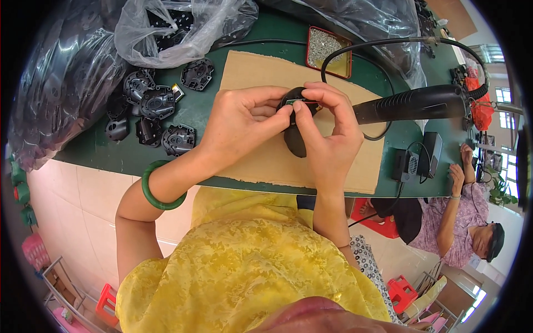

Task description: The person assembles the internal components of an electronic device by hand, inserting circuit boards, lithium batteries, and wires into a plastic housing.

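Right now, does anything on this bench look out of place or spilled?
Nothing stands out. Both hands, left hand and right hand, pinch the black part over the cardboard sheet; the screws stay inside their red tray.

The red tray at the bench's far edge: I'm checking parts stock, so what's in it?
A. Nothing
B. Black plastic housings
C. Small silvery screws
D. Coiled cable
C: the red tray is filled with a heap of small silvery screws, while the black plastic housings lie loose on the green bench to the left.
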